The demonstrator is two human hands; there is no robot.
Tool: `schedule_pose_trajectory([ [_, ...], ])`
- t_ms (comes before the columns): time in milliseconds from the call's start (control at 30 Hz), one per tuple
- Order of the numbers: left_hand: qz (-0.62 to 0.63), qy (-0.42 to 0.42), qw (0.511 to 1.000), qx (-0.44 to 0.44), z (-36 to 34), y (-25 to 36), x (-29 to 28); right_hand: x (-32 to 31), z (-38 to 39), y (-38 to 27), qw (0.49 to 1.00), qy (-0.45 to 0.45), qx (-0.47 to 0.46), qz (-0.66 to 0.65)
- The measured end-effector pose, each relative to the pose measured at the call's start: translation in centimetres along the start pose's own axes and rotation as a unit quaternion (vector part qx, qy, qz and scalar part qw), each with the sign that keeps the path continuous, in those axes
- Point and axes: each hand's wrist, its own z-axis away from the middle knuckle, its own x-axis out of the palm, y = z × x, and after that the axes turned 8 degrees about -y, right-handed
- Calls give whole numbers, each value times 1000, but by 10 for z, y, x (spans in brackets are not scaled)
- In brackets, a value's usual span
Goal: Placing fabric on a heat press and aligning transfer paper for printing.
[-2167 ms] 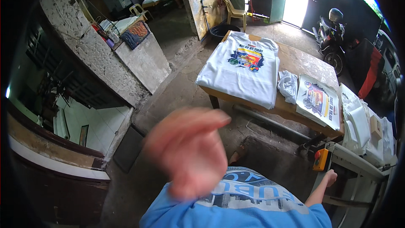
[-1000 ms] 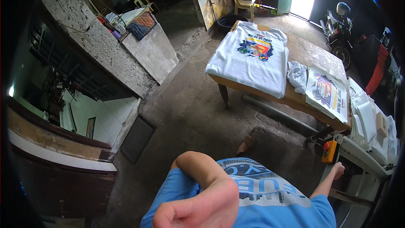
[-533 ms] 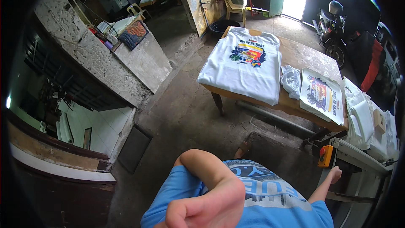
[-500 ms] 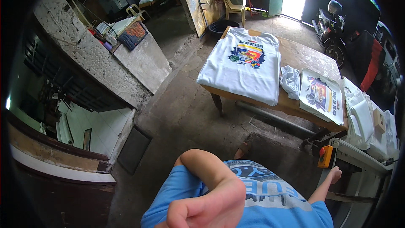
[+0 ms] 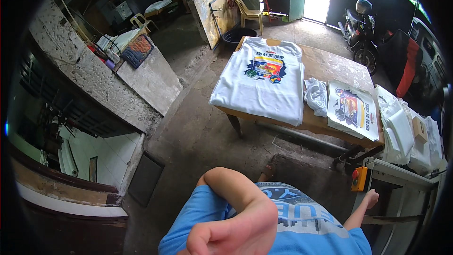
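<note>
Left hand (image 5: pixel 240 231) moved down from mid-view, now before blue shirt (image 5: pixel 306 222); fingers mostly hidden at lower edge, cannot tell if apart. Right hand (image 5: pixel 372 199) curled just below orange box (image 5: pixel 360 179) on pale frame (image 5: pixel 401 174); cannot tell grip. White shirts (image 5: pixel 262 89) lie on table (image 5: pixel 332 63).

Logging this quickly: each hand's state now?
Left hand: fingers partly out of view; open or closed can't be told.
Right hand: looks curled, near the orange switch box; grip can't be told.

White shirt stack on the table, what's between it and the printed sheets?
In the head view, a crumpled white bundle lies on the table between the shirt stack and the printed sheets.
</note>
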Motion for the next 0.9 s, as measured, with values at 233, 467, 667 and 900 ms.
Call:
schedule_pose_trajectory([
  [233,127,-56,990,27,7,4,-18,0,-2,2,1000,-7,-2,4],
  [467,102,-32,993,42,5,14,-16,3,-9,9,1000,-11,-11,4],
  [667,103,-44,993,38,-1,40,-33,3,-9,6,1000,-11,-11,2],
  [900,42,-69,997,3,-13,72,-47,2,-5,6,1000,-21,-14,-8],
])
